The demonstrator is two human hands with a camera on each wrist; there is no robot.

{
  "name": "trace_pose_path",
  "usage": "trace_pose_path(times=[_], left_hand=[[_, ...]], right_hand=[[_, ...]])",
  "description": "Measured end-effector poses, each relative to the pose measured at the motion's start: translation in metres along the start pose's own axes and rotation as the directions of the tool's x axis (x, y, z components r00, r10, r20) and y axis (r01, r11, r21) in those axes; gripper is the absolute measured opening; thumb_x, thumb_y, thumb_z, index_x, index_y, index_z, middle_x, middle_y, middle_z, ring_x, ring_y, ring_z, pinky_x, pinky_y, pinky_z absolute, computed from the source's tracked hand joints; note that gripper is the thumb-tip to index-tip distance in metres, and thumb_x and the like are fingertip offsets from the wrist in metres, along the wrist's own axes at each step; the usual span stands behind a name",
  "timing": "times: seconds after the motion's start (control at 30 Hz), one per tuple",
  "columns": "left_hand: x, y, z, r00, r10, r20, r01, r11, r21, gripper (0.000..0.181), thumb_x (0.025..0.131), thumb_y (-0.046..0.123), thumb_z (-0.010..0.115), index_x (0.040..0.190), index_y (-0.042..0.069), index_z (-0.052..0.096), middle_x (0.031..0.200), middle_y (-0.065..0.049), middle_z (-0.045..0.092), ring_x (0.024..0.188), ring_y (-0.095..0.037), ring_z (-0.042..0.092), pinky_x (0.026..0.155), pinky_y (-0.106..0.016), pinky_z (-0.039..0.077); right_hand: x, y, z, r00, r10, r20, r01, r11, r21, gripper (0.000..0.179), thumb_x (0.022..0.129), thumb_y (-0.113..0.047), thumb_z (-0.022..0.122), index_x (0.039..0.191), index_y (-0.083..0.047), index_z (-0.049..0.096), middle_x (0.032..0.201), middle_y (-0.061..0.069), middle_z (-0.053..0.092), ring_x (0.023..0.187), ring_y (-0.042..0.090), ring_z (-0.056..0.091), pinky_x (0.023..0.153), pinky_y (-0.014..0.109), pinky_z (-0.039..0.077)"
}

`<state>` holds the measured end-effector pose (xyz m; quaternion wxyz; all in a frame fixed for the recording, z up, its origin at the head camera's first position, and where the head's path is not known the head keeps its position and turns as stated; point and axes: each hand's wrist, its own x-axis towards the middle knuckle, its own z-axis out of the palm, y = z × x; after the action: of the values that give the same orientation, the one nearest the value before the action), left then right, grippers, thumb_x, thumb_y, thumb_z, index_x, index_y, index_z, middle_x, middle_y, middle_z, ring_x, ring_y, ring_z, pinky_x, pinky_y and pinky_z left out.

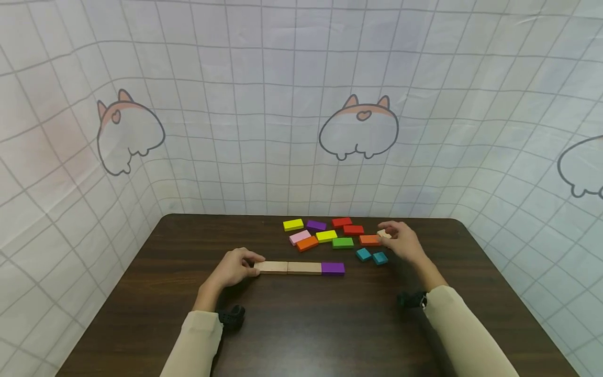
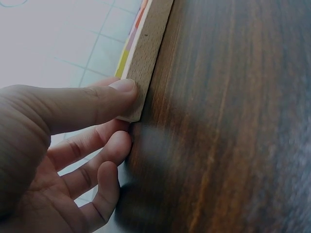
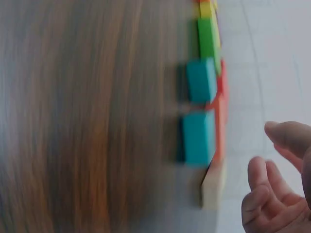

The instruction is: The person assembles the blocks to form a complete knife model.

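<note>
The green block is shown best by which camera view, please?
The head view, where the green block shows its whole top, sharp and uncovered. The right wrist view shows it blurred, toward the frame's top; in the left wrist view I cannot make it out.

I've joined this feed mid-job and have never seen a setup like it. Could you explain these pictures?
There is no machine: the grips are a person's bare hands. The wide picture comes from a camera on the head, looking forward and down; the other two come from a camera on each wrist. On the dark table, two pale blocks and a purple block lie end to end in a row. Behind it are loose blocks in several colours, including yellow, pink and green. The left grip pinches the row's pale end between thumb and finger. The right grip is beside another pale block; the right wrist picture shows a gap between them, so it seems to hold nothing.
</note>
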<state>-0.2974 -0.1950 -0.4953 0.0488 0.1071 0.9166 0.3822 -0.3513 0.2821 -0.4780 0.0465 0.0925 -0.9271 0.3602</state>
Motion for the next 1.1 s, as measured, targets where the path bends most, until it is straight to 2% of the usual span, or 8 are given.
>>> trace_pose_path(times=[0.1, 0.27, 0.47, 0.6, 0.73, 0.93, 1.1], left_hand=[[0.000, 0.001, 0.000, 1.000, -0.003, 0.001, 0.003, 1.000, -0.001, 0.029, 0.087, 0.008, 0.081, 0.115, 0.016, 0.080, 0.110, -0.008, 0.067, 0.089, -0.019, 0.061, 0.074, -0.035, 0.054], [0.000, 0.002, 0.001, 1.000, -0.002, 0.003, 0.002, 1.000, -0.003, 0.029, 0.086, 0.007, 0.081, 0.114, 0.015, 0.080, 0.109, -0.008, 0.067, 0.088, -0.019, 0.061, 0.074, -0.034, 0.054], [-0.002, 0.001, 0.003, 1.000, -0.003, 0.005, 0.003, 1.000, -0.012, 0.029, 0.086, 0.007, 0.081, 0.114, 0.015, 0.080, 0.109, -0.008, 0.067, 0.088, -0.019, 0.061, 0.073, -0.033, 0.053], [-0.002, 0.000, 0.004, 1.000, -0.002, 0.002, 0.002, 1.000, -0.020, 0.030, 0.086, 0.007, 0.081, 0.115, 0.015, 0.080, 0.109, -0.008, 0.067, 0.087, -0.019, 0.060, 0.073, -0.033, 0.053], [-0.002, -0.001, 0.003, 1.000, -0.008, 0.004, 0.008, 1.000, -0.022, 0.029, 0.086, 0.007, 0.081, 0.115, 0.015, 0.080, 0.110, -0.008, 0.067, 0.087, -0.019, 0.060, 0.072, -0.032, 0.052], [-0.001, 0.000, 0.001, 1.000, -0.001, 0.006, 0.001, 1.000, -0.023, 0.030, 0.087, 0.007, 0.080, 0.116, 0.015, 0.079, 0.112, -0.008, 0.067, 0.089, -0.019, 0.061, 0.075, -0.035, 0.054], [-0.001, 0.000, 0.001, 1.000, -0.002, 0.002, 0.002, 1.000, -0.022, 0.029, 0.087, 0.008, 0.080, 0.116, 0.015, 0.079, 0.112, -0.008, 0.067, 0.090, -0.020, 0.061, 0.075, -0.036, 0.054]], right_hand=[[0.002, 0.016, -0.005, 0.998, 0.050, -0.029, -0.051, 0.999, -0.012, 0.050, 0.097, -0.020, 0.071, 0.142, -0.003, 0.057, 0.131, 0.031, 0.053, 0.108, 0.045, 0.061, 0.083, 0.052, 0.054], [0.002, 0.034, -0.006, 0.992, 0.124, 0.000, -0.124, 0.992, -0.028, 0.059, 0.096, -0.023, 0.072, 0.148, -0.003, 0.051, 0.135, 0.034, 0.053, 0.121, 0.051, 0.052, 0.094, 0.062, 0.046], [0.003, 0.043, -0.003, 0.984, 0.177, 0.029, -0.176, 0.984, -0.036, 0.056, 0.096, -0.023, 0.072, 0.145, -0.001, 0.054, 0.126, 0.031, 0.060, 0.106, 0.043, 0.060, 0.084, 0.050, 0.051], [0.005, 0.044, -0.006, 0.984, 0.180, 0.022, -0.179, 0.983, -0.043, 0.048, 0.095, -0.018, 0.071, 0.139, 0.000, 0.059, 0.120, 0.029, 0.064, 0.097, 0.038, 0.062, 0.077, 0.041, 0.051], [0.002, 0.046, -0.012, 0.983, 0.178, 0.039, -0.176, 0.983, -0.055, 0.045, 0.095, -0.012, 0.069, 0.137, 0.000, 0.059, 0.121, 0.030, 0.063, 0.097, 0.037, 0.062, 0.076, 0.040, 0.050], [-0.011, 0.053, -0.029, 0.986, 0.144, 0.080, -0.134, 0.984, -0.113, 0.040, 0.092, -0.004, 0.067, 0.131, 0.001, 0.063, 0.120, 0.031, 0.063, 0.098, 0.038, 0.060, 0.080, 0.046, 0.049], [-0.029, 0.057, -0.044, 0.983, 0.107, 0.149, -0.084, 0.985, -0.152, 0.037, 0.090, -0.001, 0.068, 0.127, 0.001, 0.067, 0.126, 0.035, 0.062, 0.111, 0.049, 0.059, 0.087, 0.057, 0.050]])
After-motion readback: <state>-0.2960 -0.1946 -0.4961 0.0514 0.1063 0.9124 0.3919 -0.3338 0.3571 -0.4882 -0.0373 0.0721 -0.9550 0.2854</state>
